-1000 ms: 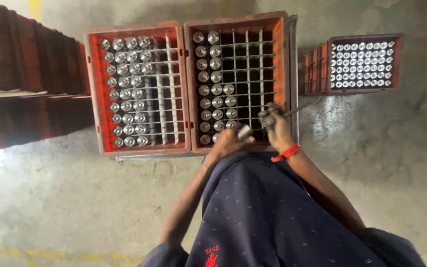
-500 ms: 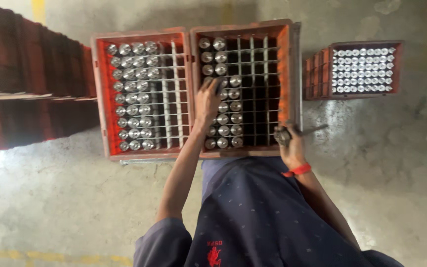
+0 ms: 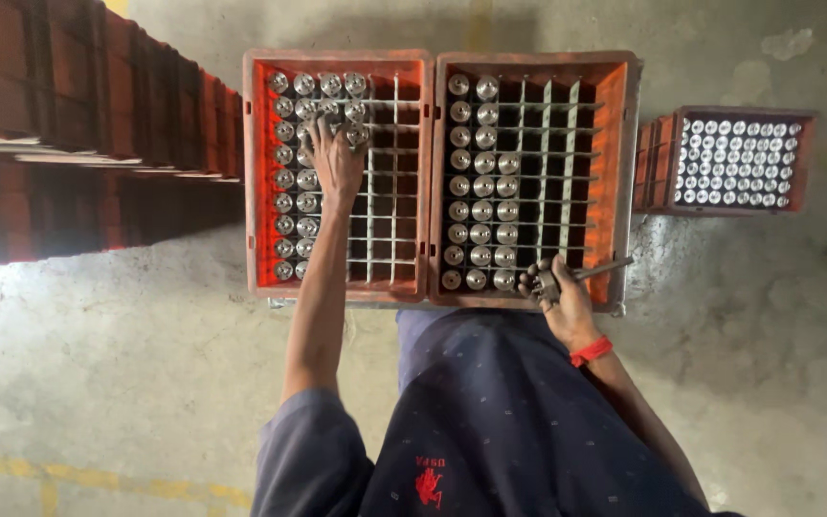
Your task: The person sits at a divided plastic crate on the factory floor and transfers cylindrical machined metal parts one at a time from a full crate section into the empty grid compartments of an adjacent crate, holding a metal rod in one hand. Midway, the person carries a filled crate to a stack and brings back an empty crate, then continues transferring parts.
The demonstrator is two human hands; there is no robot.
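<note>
Reaching left hand (image 3: 335, 163) fingers spread on capped bottles (image 3: 301, 177) in left crate (image 3: 337, 59) at 11 o'clock — right hand (image 3: 559, 292) fist closed round metal tool (image 3: 597, 271).

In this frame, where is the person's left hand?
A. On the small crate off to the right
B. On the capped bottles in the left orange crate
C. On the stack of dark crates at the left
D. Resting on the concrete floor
B: the left hand lies on the capped bottles in the upper part of the left orange crate, while the right hand holds a metal tool at the right crate's near edge.
</note>
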